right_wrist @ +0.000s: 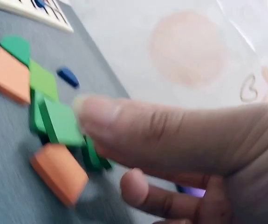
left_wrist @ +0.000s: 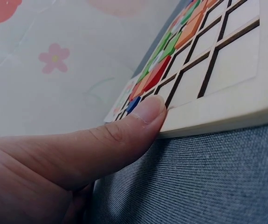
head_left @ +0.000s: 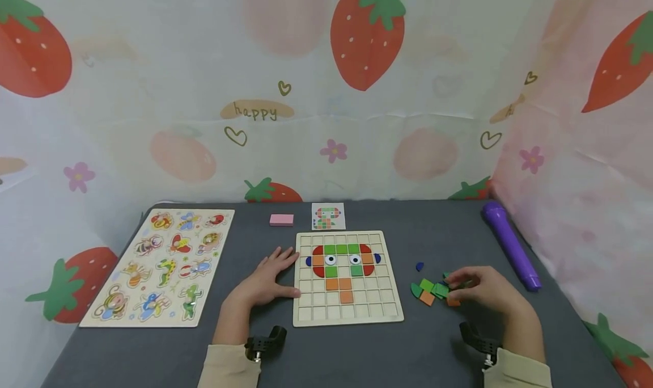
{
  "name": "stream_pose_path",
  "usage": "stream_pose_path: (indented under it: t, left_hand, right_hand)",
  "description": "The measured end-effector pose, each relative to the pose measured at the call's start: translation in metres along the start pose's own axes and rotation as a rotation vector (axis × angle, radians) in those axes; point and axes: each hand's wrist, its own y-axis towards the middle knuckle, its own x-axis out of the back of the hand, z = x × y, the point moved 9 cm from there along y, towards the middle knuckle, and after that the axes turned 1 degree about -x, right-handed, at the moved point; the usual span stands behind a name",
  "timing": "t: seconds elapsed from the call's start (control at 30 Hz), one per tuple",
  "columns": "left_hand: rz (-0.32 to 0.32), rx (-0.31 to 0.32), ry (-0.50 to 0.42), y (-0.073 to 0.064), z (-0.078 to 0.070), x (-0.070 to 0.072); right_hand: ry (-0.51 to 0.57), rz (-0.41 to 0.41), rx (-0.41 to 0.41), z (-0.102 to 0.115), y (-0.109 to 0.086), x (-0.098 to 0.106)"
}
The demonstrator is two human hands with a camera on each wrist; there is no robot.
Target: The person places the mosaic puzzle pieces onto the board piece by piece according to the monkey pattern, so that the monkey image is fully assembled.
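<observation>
A wooden grid board [head_left: 348, 314] lies mid-table, with red, green, orange and blue tiles and two eye pieces set in a face pattern. My left hand [head_left: 265, 277] rests at its left side, fingers spread; in the left wrist view the thumb [left_wrist: 147, 109] touches the board's edge. To the right of the board is a small pile of loose tiles. Over it hovers my right hand [head_left: 479, 286], thumb and forefinger apart in the head view. Close to the right thumb [right_wrist: 101, 116] are a tilted green square tile [right_wrist: 61, 123] and an orange tile [right_wrist: 59, 172].
A pattern card [head_left: 329, 226] and a pink block [head_left: 282, 220] lie behind the board. On the left is a puzzle board of insects and animals [head_left: 173, 314]. A purple cylinder [head_left: 512, 246] lies at the right. One blue piece [head_left: 419, 266] sits apart from the pile.
</observation>
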Motion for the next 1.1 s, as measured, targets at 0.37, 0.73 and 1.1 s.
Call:
stream_pose_path:
  t: [0.37, 0.73, 1.1]
  left_hand:
    - [0.0, -0.011, -0.004, 0.001, 0.005, -0.001]
    - [0.005, -0.008, -0.017, 0.0, 0.0, -0.001]
    - [-0.001, -0.003, 0.01, 0.001, 0.002, -0.001]
  right_hand:
    - [-0.058, 0.023, -0.005, -0.016, -0.003, -0.001]
    - [-0.074, -0.058, -0.054, -0.02, -0.004, 0.008]
    - [0.097, -0.213, -0.008, 0.015, 0.004, 0.014]
